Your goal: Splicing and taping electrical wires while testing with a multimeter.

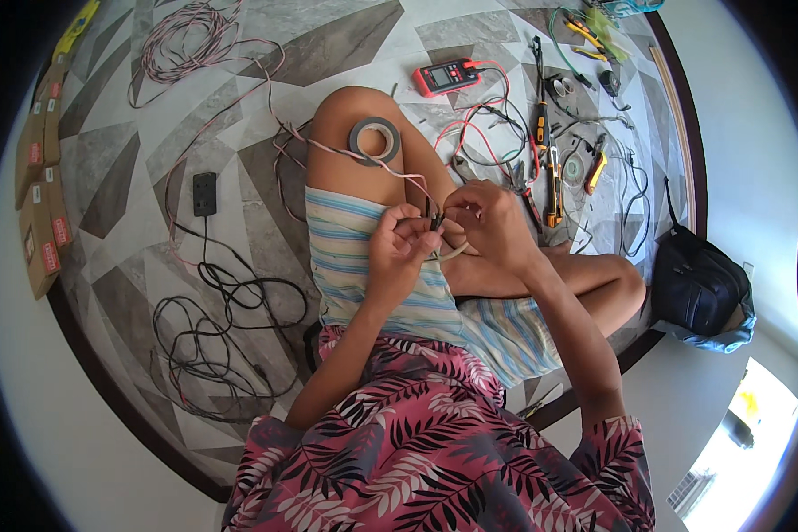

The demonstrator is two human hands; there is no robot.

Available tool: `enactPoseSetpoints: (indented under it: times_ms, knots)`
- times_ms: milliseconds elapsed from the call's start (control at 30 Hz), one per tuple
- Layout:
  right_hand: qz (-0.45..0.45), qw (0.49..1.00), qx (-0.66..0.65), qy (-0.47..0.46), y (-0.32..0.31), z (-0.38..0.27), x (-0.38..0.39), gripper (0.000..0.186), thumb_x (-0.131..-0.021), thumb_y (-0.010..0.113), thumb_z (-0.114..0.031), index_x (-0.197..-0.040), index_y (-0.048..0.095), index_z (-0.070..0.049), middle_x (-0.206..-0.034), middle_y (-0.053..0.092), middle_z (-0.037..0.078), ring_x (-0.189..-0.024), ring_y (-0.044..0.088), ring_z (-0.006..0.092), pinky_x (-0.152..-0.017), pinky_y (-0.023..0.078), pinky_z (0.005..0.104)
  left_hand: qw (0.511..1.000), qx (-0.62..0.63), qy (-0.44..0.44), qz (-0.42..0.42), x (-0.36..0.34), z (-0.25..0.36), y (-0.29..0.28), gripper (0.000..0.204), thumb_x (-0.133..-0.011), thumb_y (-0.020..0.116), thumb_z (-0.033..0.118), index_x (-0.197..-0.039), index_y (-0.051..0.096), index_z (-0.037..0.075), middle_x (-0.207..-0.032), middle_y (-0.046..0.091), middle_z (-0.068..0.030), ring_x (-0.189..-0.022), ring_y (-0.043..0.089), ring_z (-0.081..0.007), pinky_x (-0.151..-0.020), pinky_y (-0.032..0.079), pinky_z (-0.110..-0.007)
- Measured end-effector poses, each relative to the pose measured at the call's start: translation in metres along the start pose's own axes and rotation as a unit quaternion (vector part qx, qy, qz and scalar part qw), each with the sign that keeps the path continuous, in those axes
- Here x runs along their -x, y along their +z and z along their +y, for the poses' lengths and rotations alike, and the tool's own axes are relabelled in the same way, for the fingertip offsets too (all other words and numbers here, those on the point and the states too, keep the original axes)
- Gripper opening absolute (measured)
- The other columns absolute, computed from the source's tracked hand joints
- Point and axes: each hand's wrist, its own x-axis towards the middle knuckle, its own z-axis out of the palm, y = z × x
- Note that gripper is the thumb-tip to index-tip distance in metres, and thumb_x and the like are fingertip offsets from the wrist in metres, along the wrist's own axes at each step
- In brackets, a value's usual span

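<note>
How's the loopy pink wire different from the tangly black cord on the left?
The pink wire is pinkish; the black cord is black.
The pink wire has a roundish coil, while the black cord sprawls in messy loops.
The pink wire runs over a leg to the left hand; the black cord leads to a black box.
Both are long, thin and on the floor.

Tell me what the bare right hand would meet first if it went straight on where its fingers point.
Probably the thin black flexible wire ends pinched in the bare left hand. Depth is unclear here, so that hand itself might come first.
</note>
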Motion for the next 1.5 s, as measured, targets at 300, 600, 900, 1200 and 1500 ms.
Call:
enactPoseSetpoints:
  times_ms: [300,600,900,1200,1500]
  knots:
    - [-0.192,0.933,-0.297,0.065,-0.008,0.016,-0.018,0.018,-0.085,0.064,0.007,-0.102,0.067,0.004,-0.096,0.068,0.008,-0.088,0.066,0.0159,-0.079,0.053,0.0298,0.995,0.036,-0.038,-0.084,0.001,0.003,-0.008,0.033,-0.096,0.062,0.000,-0.106,0.032,0.009,-0.107,0.071,-0.0218,-0.089,0.070,-0.0185,-0.084,0.056,-0.029]
    - [-0.221,0.890,-0.371,0.146,-0.007,0.006,-0.036,0.033,-0.081,0.068,0.008,-0.105,0.047,-0.001,-0.097,0.064,0.012,-0.086,0.067,0.0135,-0.076,0.055,0.0286,0.989,0.044,-0.081,-0.117,-0.001,0.006,-0.012,0.027,-0.096,0.062,-0.001,-0.107,0.039,0.007,-0.105,0.071,-0.0185,-0.089,0.070,-0.0177,-0.082,0.056,-0.029]
    - [-0.061,0.958,-0.265,0.087,0.001,0.028,-0.029,0.021,-0.089,0.070,0.001,-0.097,0.050,-0.001,-0.081,0.060,0.002,-0.075,0.060,0.0073,-0.066,0.050,0.0236,0.990,-0.005,-0.091,-0.107,-0.001,0.009,-0.005,0.032,-0.095,0.065,0.000,-0.126,0.060,-0.005,-0.103,0.071,-0.0106,-0.089,0.067,-0.0142,-0.082,0.055,-0.028]
    - [0.057,0.996,-0.022,0.066,0.008,-0.039,0.022,0.030,-0.081,0.085,-0.020,-0.087,0.067,0.004,-0.076,0.070,0.010,-0.070,0.068,0.0123,-0.064,0.055,0.0276,0.968,-0.211,0.135,0.004,0.006,0.005,0.012,0.024,-0.092,0.062,-0.011,-0.113,0.071,-0.004,-0.100,0.072,-0.0076,-0.081,0.065,-0.0108,-0.071,0.052,-0.023]
    - [0.139,0.978,-0.088,0.127,0.030,-0.043,0.022,0.017,-0.084,0.076,-0.008,-0.087,0.069,0.006,-0.081,0.071,0.013,-0.072,0.073,0.0181,-0.065,0.056,0.0287,0.964,-0.174,0.196,0.038,0.007,-0.006,0.012,0.019,-0.091,0.064,-0.010,-0.107,0.071,-0.004,-0.106,0.071,-0.0098,-0.090,0.066,-0.0125,-0.075,0.052,-0.024]
